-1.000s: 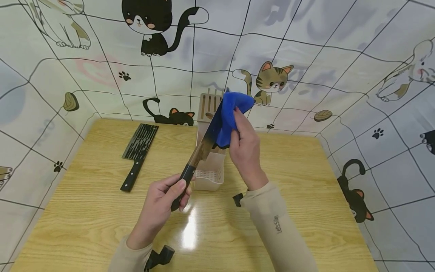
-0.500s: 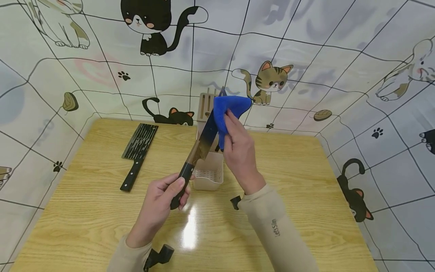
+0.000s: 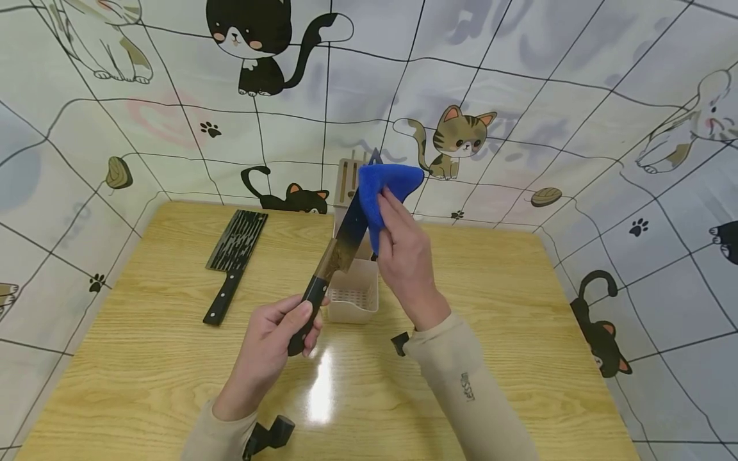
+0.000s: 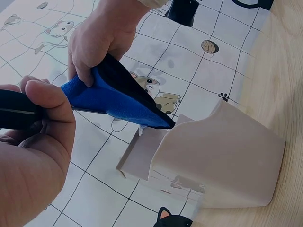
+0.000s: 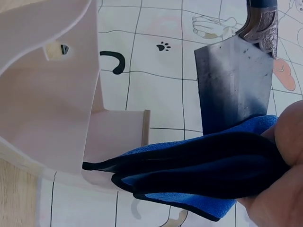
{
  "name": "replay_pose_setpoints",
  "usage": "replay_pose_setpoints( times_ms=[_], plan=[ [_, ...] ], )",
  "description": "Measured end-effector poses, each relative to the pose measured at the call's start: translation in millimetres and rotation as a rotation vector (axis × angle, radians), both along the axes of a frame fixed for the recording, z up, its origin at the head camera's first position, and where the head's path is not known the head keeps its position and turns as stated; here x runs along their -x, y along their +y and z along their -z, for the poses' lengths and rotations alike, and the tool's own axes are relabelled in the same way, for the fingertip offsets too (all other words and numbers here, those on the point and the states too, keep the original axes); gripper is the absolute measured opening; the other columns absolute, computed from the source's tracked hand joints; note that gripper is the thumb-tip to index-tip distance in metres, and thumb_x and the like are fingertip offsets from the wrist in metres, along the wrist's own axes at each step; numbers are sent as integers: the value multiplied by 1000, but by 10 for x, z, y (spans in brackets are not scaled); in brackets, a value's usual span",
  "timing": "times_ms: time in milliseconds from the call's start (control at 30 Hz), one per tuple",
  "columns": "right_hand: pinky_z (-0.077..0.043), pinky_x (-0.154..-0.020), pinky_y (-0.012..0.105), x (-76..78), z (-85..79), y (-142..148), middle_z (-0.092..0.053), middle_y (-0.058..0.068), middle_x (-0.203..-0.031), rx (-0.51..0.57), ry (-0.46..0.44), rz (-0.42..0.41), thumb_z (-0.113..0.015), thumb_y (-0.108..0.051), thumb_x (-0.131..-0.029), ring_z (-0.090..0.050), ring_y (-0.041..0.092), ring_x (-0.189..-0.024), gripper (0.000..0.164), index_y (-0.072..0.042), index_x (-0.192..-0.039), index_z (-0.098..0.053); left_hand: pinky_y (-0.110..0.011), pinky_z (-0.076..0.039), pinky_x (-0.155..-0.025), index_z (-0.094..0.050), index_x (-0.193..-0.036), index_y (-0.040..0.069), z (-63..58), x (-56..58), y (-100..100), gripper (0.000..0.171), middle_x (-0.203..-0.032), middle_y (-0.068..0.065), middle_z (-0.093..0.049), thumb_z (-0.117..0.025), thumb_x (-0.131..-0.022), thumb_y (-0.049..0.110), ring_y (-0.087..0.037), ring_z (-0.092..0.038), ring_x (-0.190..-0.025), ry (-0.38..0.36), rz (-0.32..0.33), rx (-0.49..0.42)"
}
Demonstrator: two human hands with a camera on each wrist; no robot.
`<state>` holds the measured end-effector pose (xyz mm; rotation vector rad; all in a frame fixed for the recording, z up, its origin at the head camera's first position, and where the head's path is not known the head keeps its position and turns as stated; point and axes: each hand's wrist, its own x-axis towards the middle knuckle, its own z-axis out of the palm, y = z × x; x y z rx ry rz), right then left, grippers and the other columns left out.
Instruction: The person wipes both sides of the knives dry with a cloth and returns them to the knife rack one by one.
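My left hand [image 3: 277,333] grips the black handle of a kitchen knife [image 3: 346,240], its blade slanting up and away to the right. With my right hand [image 3: 409,256] I pinch a folded blue cloth [image 3: 392,179] wrapped over the upper blade; the tip pokes out above it. In the right wrist view, spotted marks show on the bare part of the knife blade [image 5: 234,85], and the cloth [image 5: 189,165] covers the rest. The left wrist view shows the cloth [image 4: 118,94] between both hands, with most of the blade hidden.
Behind the knife stands a pale plastic knife holder [image 3: 353,310] with a slotted top, partly hidden. A black cleaver [image 3: 237,246] with a streaked blade lies on the wooden table [image 3: 496,358] at the left. A cat-patterned sheet [image 3: 369,83] rises behind and at both sides.
My right hand and the cloth have moved slightly left and down along the blade, uncovering the tip. The left hand keeps its grip on the knife almost in place.
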<state>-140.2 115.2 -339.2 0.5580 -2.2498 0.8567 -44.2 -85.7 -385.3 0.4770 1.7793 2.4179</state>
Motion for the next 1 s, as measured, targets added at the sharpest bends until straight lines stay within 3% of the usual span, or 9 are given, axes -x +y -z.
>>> replay_pose_setpoints(
  times_ms=[167, 333, 500, 733, 1000],
  plan=[
    [-43, -103, 38, -72, 20, -43, -56, 17, -136, -37, -15, -33, -45, 7, -92, -53, 28, -127, 42, 2, -131, -58, -29, -48, -49, -64, -93, -4, 18, 19, -1, 28, -70, -5, -57, -44, -104, 13, -14, -49, -54, -19, 3, -19],
    [-43, -103, 37, -151, 52, -109, -56, 17, -136, -53, -18, -62, -47, 8, -93, -53, 29, -127, 41, 2, -131, -58, -27, -48, -51, -64, -94, -2, 15, 20, -20, 28, -72, -4, -58, -45, -104, 16, -14, -50, -56, -56, 4, -24],
    [-43, -103, 37, -187, 49, -132, -55, 17, -137, -55, -20, -64, -48, 7, -93, -52, 28, -128, 40, 2, -132, -58, -27, -48, -52, -65, -90, 0, 1, 28, -17, 29, -73, -4, -58, -44, -104, 15, -14, -50, -57, -44, 3, -30],
    [-44, -102, 39, -139, 34, -104, -54, 18, -138, -64, -24, -48, -46, 6, -93, -52, 29, -128, 40, 3, -132, -57, -27, -47, -50, -66, -94, 1, 14, 19, -11, 27, -70, -4, -57, -44, -104, 12, -13, -50, -55, -33, 2, -43],
    [-42, -104, 36, -243, 86, -176, -57, 17, -135, -70, -7, -76, -50, 8, -93, -53, 30, -127, 38, 2, -129, -60, -24, -47, -50, -63, -103, -5, 43, 23, -30, 28, -72, -3, -59, -44, -105, 16, -13, -51, -56, -76, 1, -45]
  ],
)
